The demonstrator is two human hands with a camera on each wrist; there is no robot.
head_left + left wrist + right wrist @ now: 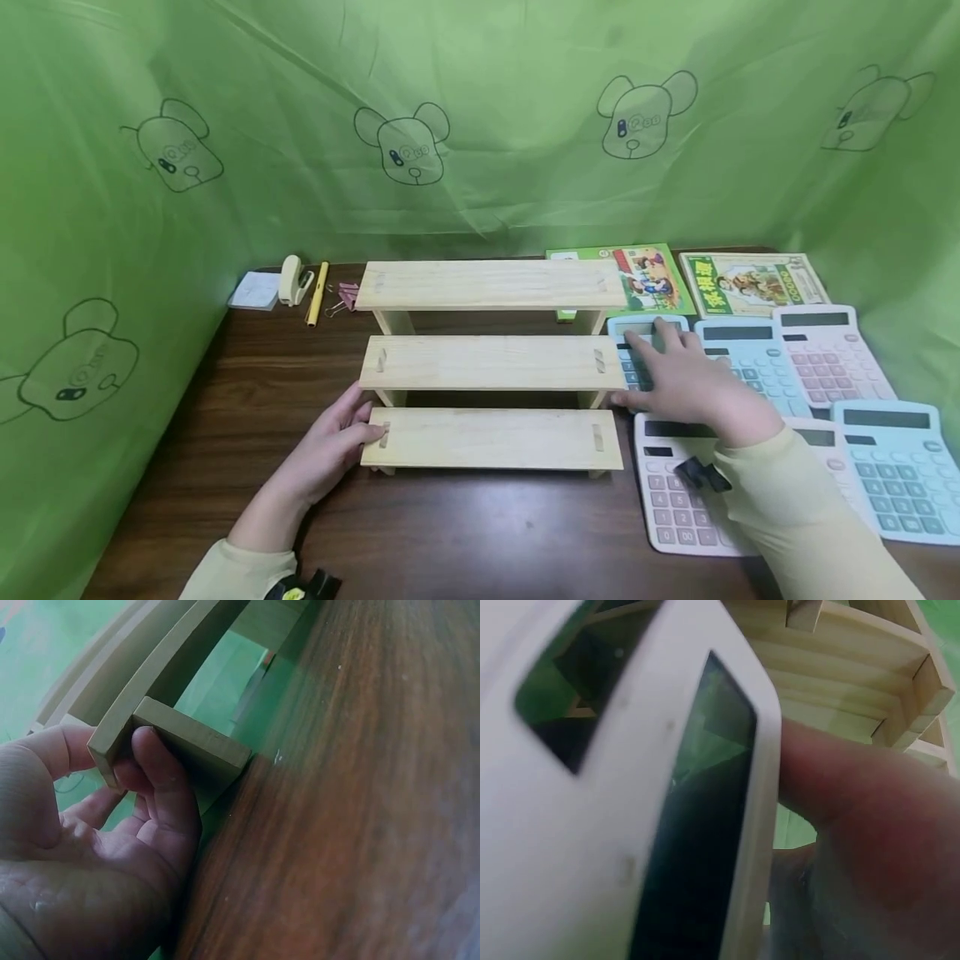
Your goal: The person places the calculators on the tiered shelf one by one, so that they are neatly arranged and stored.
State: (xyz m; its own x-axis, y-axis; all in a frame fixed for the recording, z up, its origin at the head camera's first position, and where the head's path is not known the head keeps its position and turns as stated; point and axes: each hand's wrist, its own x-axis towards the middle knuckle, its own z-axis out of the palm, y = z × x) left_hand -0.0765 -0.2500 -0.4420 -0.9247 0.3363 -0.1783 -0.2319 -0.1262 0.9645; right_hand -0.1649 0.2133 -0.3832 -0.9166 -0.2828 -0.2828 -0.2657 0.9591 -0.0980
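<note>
A three-tier wooden stand [491, 364] of pale planks stands mid-table. My left hand [330, 446] holds the left end of its lowest plank, thumb on top; in the left wrist view, curled fingers [161, 772] reach below the plank [142, 690] beside its support. My right hand [686, 379] lies over a blue calculator [633, 367] right of the stand, fingers spread and partly covering it. Its thumb points toward the middle tier's right end. Under the right forearm lies a white calculator with pink keys [678, 500], which looms close in the right wrist view [645, 750].
More calculators, blue [742, 358], pink-keyed [828, 358] and blue [896, 475], crowd the right side. Behind them lie two picture boxes [652, 279] [753, 283]. At back left are sticky notes [255, 292], a stapler [292, 282], a yellow pen [317, 293] and binder clips [347, 296]. Green cloth surrounds the table.
</note>
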